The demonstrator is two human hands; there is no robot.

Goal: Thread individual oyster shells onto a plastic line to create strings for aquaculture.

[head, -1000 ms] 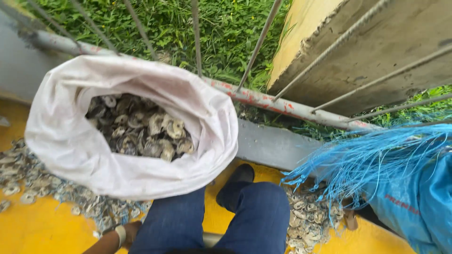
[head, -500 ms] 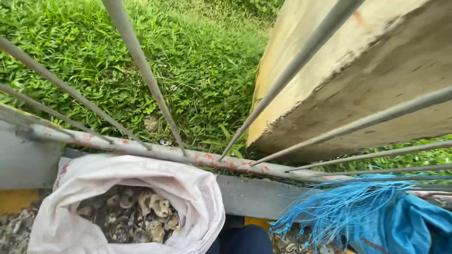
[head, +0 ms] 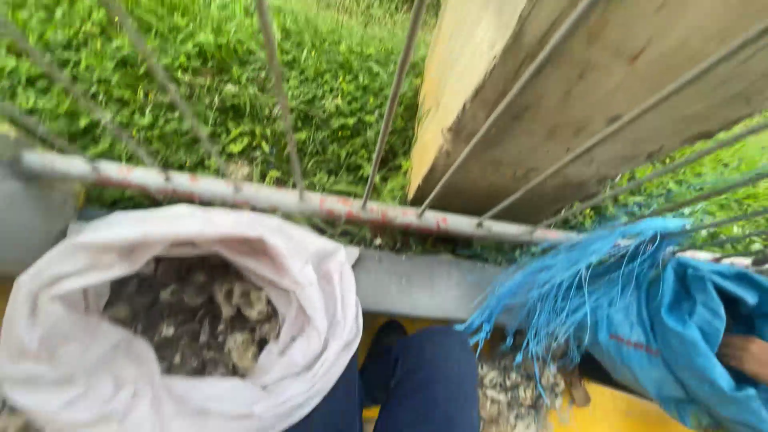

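Observation:
A white sack (head: 80, 376) with its rim rolled back stands at the lower left, filled with small greyish shell-like pieces (head: 200, 316). My knee in dark blue trousers (head: 424, 380) is beside it. At the right is a blue woven sack (head: 680, 336) with a frayed, stringy edge (head: 560, 296). Part of what looks like my right hand (head: 748, 356) shows at the mouth of the blue sack; its grip is hidden. My left hand is out of view.
A rusty metal railing (head: 240, 192) with thin upright bars runs across in front of me, above a grey ledge (head: 416, 280). Beyond it are green grass (head: 320, 88) and a slanted concrete slab (head: 576, 104). More loose shell pieces (head: 512, 392) lie on the yellow floor (head: 616, 412).
The view tipped up toward the grass and has come back down a little. The hand seen earlier at the bottom left is gone from view. The sacks have not moved.

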